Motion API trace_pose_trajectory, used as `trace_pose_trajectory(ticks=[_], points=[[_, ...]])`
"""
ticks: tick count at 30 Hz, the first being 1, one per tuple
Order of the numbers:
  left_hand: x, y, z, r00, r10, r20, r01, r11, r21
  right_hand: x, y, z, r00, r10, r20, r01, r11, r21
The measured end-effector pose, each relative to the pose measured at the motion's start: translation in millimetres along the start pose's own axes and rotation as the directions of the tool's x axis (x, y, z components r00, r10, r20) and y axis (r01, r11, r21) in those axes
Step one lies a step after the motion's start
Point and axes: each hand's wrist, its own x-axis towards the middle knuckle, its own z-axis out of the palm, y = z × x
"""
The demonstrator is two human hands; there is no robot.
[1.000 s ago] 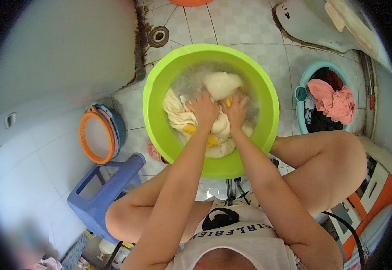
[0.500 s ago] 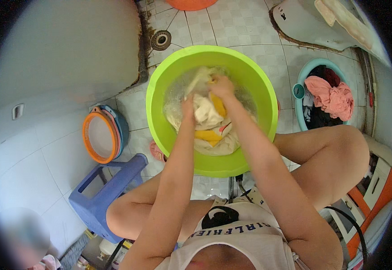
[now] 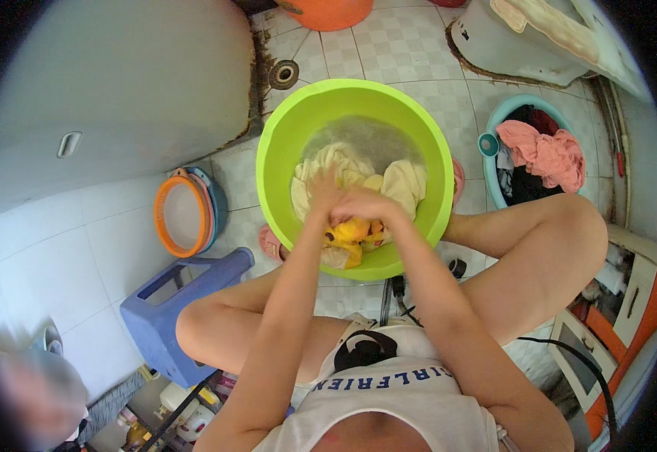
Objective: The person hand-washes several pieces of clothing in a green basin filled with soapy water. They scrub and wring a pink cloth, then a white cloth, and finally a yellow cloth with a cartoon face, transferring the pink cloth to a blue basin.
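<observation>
Inside a lime-green basin [image 3: 269,154] lies a wet cream and yellow garment [image 3: 400,182] in cloudy water. My left hand [image 3: 324,192] rests against the cream cloth, its fingers stretched out and slightly blurred. Crossing toward it, my right hand [image 3: 366,203] is closed on a bunched yellow part of the garment, just below the left hand. The right fingertips are hidden in the cloth. Both hands touch or nearly touch each other near the basin's middle.
A light-blue tub [image 3: 493,181] of dark and pink clothes stands at right, with a small teal cup [image 3: 488,145] at its rim. Stacked small basins [image 3: 161,226] and a blue plastic stool [image 3: 155,301] are at left. A floor drain [image 3: 284,74] lies beyond; an orange basin [image 3: 336,15] sits at the top.
Both hands have drawn nearer to me and closer together. The yellow part is bunched under my right hand, the cream cloth spread farther out. The view has shifted slightly.
</observation>
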Motion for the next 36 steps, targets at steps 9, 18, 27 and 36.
trace_pose_trajectory(ticks=[9,18,27,36], points=[[-48,31,39,0.921,0.130,-0.367,-0.065,0.981,0.184,13,98,10,0.283,-0.091,-0.955,-0.556,0.796,-0.241],[9,33,44,0.844,0.121,-0.522,0.074,0.939,0.336,61,114,-26,0.432,-0.050,-0.901,-0.670,0.651,-0.357],[79,35,37,0.969,-0.144,-0.199,0.208,0.913,0.350,105,143,-71,0.377,0.199,-0.905,-0.628,0.773,-0.092],[72,-34,-2,0.945,-0.282,0.162,0.221,0.191,-0.956,75,33,-73,0.512,0.078,-0.855,0.066,0.989,0.130]])
